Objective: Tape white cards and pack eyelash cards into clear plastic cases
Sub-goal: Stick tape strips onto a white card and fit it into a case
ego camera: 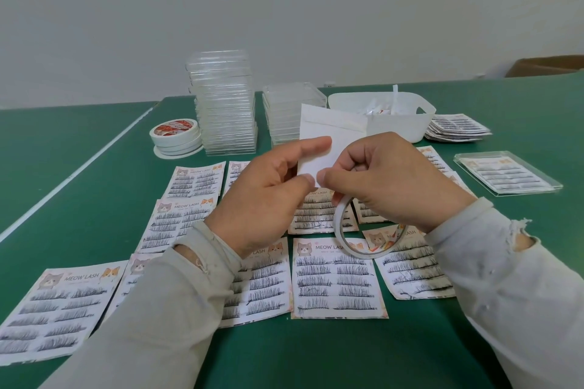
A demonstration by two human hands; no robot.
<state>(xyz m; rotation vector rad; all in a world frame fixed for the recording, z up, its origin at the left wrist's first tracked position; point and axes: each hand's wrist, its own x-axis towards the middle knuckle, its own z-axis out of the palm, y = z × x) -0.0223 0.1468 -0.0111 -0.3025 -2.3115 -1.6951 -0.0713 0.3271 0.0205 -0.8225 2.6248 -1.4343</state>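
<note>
My left hand holds a white card upright above the table, thumb and fingers pinching its left edge. My right hand pinches the card's lower edge, fingers curled, and a thin roll of double-sided tape hangs from that hand. A strip of tape runs across the top of the card. Several eyelash cards printed "MEOW LASH" lie flat on the green table below my hands. Two stacks of clear plastic cases stand behind the card.
A stack of tape rolls sits left of the cases. A white plastic basket holds small packets at the back right. Beside it lies a pile of eyelash cards. A packed clear case lies at the right.
</note>
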